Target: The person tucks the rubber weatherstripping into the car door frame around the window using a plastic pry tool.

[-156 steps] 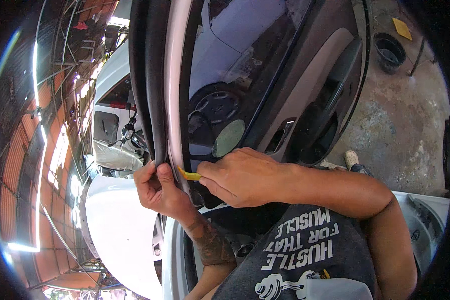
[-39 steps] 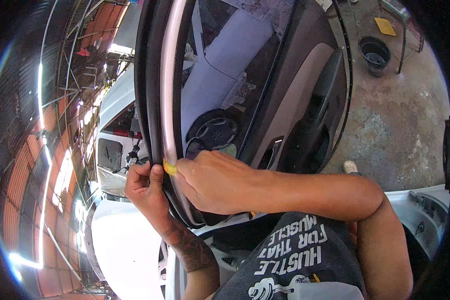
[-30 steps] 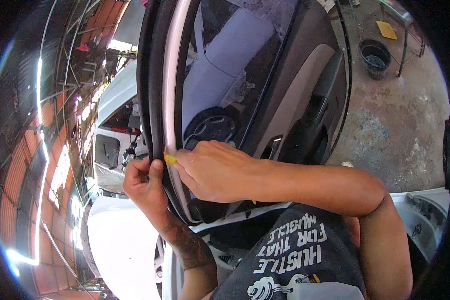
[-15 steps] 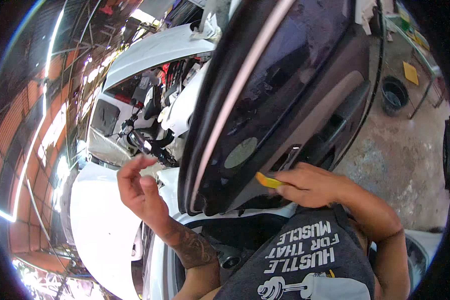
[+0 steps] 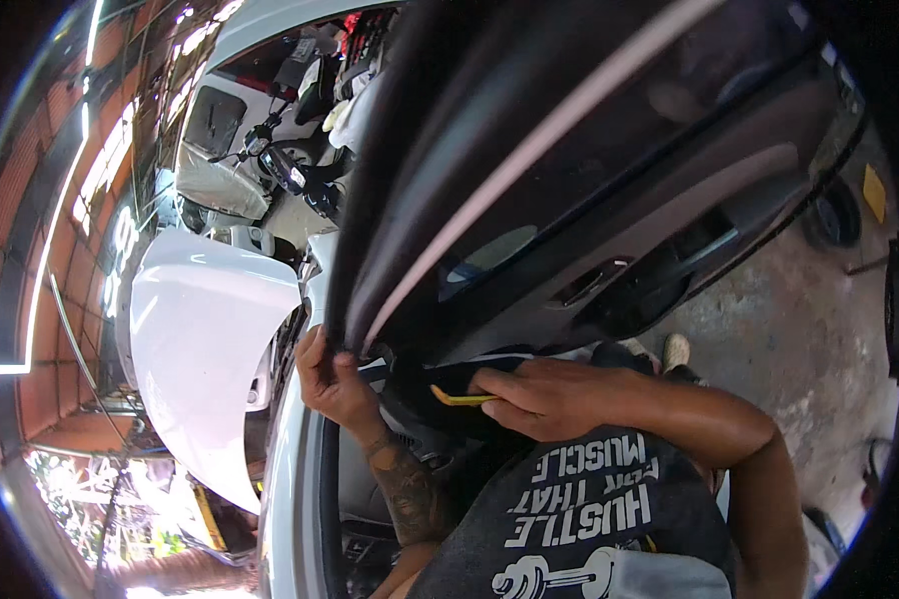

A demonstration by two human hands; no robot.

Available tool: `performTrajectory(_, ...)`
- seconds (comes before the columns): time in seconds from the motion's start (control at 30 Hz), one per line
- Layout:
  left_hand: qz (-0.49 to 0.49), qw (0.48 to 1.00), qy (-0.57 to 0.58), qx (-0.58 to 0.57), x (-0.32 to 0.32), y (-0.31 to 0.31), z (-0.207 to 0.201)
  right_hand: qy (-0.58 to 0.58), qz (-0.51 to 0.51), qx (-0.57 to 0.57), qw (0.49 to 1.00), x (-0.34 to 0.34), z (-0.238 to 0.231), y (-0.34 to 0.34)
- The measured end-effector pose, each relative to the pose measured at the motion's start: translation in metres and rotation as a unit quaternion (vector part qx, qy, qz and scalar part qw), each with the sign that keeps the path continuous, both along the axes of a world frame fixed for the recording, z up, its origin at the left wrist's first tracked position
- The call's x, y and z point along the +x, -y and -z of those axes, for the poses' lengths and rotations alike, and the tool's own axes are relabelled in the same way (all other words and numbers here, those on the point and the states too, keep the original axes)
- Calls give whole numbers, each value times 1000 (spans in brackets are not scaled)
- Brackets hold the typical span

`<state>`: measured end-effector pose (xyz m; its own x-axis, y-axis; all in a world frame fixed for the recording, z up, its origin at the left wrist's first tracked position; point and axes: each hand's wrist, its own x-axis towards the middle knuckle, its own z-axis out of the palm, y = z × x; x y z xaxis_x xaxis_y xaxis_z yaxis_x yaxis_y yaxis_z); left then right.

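Note:
An open car door (image 5: 609, 240), with a dark inner panel and black rubber-like edging (image 5: 385, 220), leans across the middle of the view. At its lower left corner, my left hand (image 5: 342, 396) has thumb and fingers closed on the black edging; their exact grip is partly hidden. My right hand (image 5: 564, 397) is wrapped round a slim yellow tool (image 5: 457, 398) with a bent tip, whose exact kind I cannot tell. That tip points left toward my left hand, just below the door's lower edge, and appears apart from it. A door handle recess (image 5: 591, 283) lies above my right hand.
Left of the door stands a raised white panel (image 5: 205, 339), like a car bonnet. A motorbike (image 5: 288, 170) is parked beyond it. On the concrete floor (image 5: 744, 349) at the right are a black bucket (image 5: 831, 215) and a yellow sheet (image 5: 873, 193).
My left hand has moved right and in from the air onto the door's edging, its fingers closing. My right hand has brought the yellow tool left and lower. The whole view has shifted.

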<state>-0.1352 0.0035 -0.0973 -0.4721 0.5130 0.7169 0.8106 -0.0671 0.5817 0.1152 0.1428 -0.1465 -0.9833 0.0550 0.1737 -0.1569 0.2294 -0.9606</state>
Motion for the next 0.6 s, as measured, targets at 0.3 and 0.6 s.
performTrajectory(0.3, 35, 987, -143, 62, 13, -19, 4, -120, 85, 2, 989, -25, 10, 10)
performTrajectory(0.6, 48, 988, -120, 87, -5, -26, 5, -136, 162, 15, 977, -52, -2, 25)
